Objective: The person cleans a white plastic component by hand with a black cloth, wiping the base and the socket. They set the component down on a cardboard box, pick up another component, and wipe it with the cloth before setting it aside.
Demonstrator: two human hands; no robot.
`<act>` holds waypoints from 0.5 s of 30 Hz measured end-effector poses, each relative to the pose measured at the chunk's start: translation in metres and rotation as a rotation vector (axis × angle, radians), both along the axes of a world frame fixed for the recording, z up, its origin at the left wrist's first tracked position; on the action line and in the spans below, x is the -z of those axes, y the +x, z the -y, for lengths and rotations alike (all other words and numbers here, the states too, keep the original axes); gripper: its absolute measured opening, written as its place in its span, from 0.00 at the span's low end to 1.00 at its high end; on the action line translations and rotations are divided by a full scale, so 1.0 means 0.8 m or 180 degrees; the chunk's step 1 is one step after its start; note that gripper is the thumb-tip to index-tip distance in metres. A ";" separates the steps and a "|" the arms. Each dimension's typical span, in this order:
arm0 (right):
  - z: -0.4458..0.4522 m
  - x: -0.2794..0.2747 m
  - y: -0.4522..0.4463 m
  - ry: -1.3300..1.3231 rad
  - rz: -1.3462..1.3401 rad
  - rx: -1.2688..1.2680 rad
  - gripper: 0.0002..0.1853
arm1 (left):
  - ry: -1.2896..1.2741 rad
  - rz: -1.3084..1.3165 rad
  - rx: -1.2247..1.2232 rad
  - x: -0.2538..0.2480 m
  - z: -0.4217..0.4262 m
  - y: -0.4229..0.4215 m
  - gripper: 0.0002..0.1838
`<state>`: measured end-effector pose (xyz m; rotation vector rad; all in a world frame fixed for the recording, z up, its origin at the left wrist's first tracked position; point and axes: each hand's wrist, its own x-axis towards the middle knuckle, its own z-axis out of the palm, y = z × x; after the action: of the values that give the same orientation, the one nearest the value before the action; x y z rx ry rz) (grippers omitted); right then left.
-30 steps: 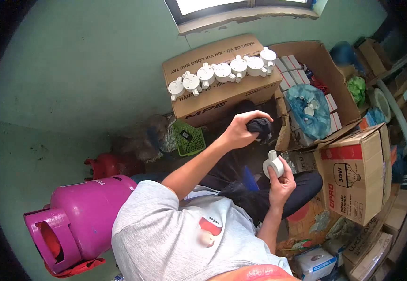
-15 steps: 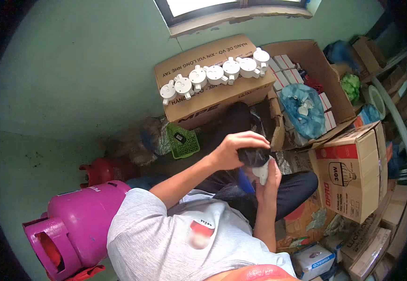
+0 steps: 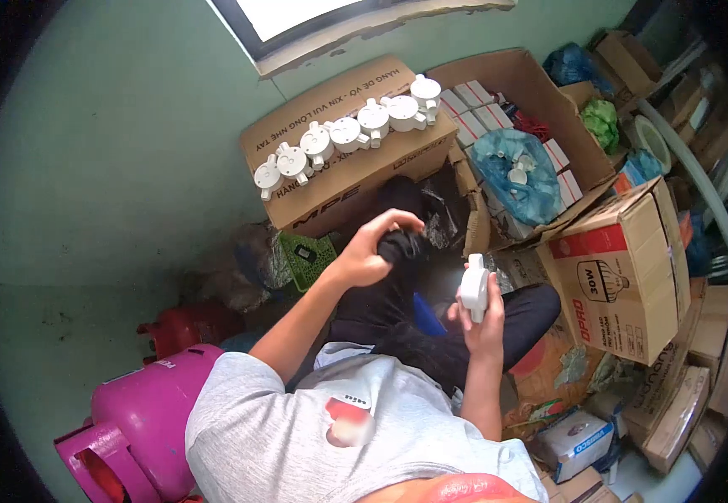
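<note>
My left hand [image 3: 374, 251] is closed around a crumpled black cloth [image 3: 402, 246], held above my lap. My right hand [image 3: 481, 317] grips a white round junction box [image 3: 474, 289] with a short spout pointing up, turned on edge. The cloth and the junction box are apart. A row of several similar white round junction boxes [image 3: 345, 133] stands on the closed cardboard carton [image 3: 322, 201] in front of me. Something blue and flat [image 3: 428, 316] lies against my dark trousers between the hands; its kind is unclear.
An open carton [image 3: 527, 71] holds small white boxes and a blue plastic bag [image 3: 511, 189] with white parts. A bulb carton [image 3: 611, 277] stands at the right. A green basket [image 3: 309, 261] sits on the floor, and a pink gas cylinder [image 3: 150, 411] is at my left.
The black cloth has come away from the junction box as my left hand moved left. My right hand still holds the box, now more upright. The view has shifted slightly.
</note>
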<state>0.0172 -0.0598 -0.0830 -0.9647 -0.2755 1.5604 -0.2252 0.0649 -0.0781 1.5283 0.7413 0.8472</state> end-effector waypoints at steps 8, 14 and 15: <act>-0.004 0.026 -0.031 0.0246 0.1287 -0.0164 0.19 | 0.0525 -0.0154 -0.0603 0.008 0.069 0.078 0.38; 0.005 0.052 -0.024 0.0216 0.0988 0.0823 0.22 | 0.0486 -0.0083 0.0170 0.022 0.087 0.094 0.46; 0.007 0.059 -0.018 0.0208 0.1031 0.0921 0.25 | 0.0408 -0.0161 0.0462 0.020 0.089 0.088 0.47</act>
<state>0.0031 -0.0651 -0.1304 -1.1508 -0.3921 1.1244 -0.1549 -0.0062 -0.0941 1.7015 0.6139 0.7616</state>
